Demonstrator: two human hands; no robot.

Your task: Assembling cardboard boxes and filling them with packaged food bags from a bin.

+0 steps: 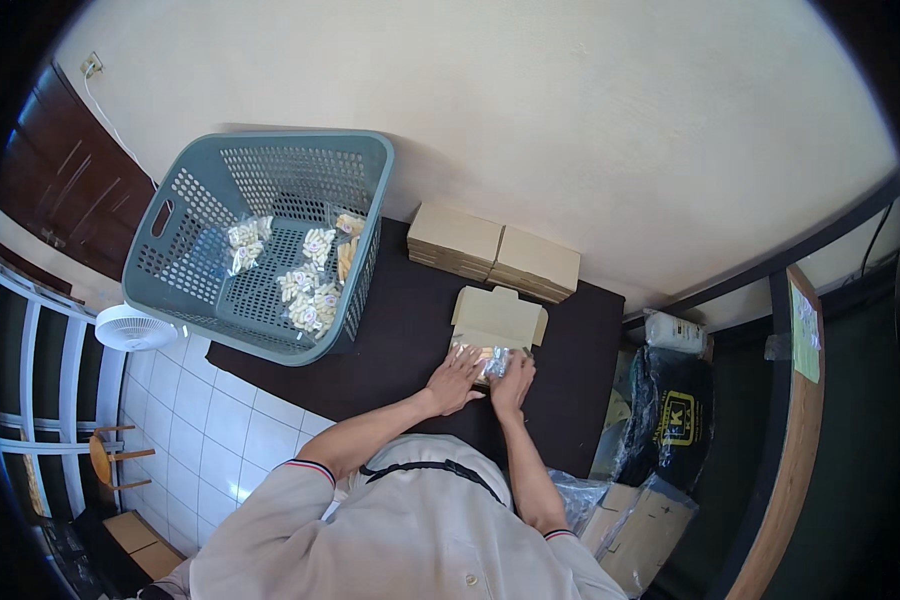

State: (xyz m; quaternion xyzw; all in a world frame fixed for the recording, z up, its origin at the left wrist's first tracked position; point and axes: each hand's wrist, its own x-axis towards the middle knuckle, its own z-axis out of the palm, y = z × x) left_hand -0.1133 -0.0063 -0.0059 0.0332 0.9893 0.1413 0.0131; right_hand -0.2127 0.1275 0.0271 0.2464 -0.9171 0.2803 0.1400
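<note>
A small brown cardboard box (498,312) lies on the dark tabletop in front of me, its lid folded back away from me. At its near part sits a clear plastic packet (490,358) with pale and orange pieces inside. My left hand (455,380) rests at the box's left side, fingers stretched out over the packet's edge. On the other side, my right hand (513,384) has its fingers bent against the packet's right end. The hands partly cover the packet and the box's near walls.
A grey-green plastic basket (372,200) stands on the left, holding several clear packets (313,305) of pale and orange pieces. Stacks of flat cardboard boxes (490,240) sit by the wall. The dark table (400,290) extends around them. Wrapped goods (670,410) lie at right.
</note>
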